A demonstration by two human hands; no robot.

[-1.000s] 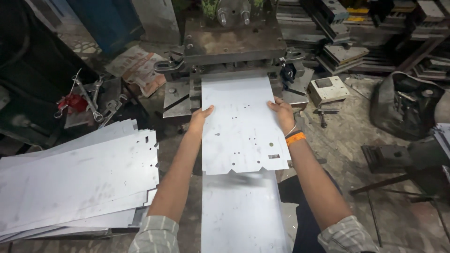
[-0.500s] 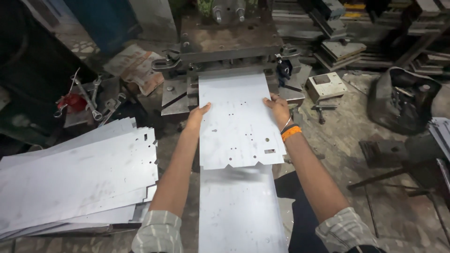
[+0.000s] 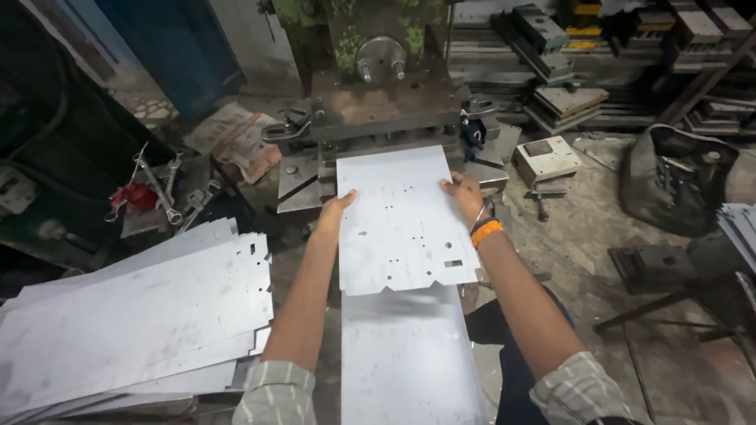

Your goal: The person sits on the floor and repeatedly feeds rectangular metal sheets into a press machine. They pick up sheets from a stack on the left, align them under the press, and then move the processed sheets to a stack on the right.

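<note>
A thin grey metal sheet (image 3: pixel 398 224) with small punched holes and a notched near edge lies in front of a green and rusty press machine (image 3: pixel 382 86). My left hand (image 3: pixel 335 211) grips its left edge. My right hand (image 3: pixel 465 195), with an orange band and bangles on the wrist, grips its right edge. The sheet's far edge sits at the press bed. A plain sheet (image 3: pixel 409 354) lies beneath it, running toward me.
A stack of punched metal sheets (image 3: pixel 134 315) lies at my left. Wrenches and a red tool (image 3: pixel 153 193) rest beyond it. A grey box (image 3: pixel 547 157), a dark bag (image 3: pixel 677 185) and stacked metal blocks (image 3: pixel 567 98) stand at the right.
Both hands have pushed the punched sheet farther away toward the press, and the view has tilted up a little.
</note>
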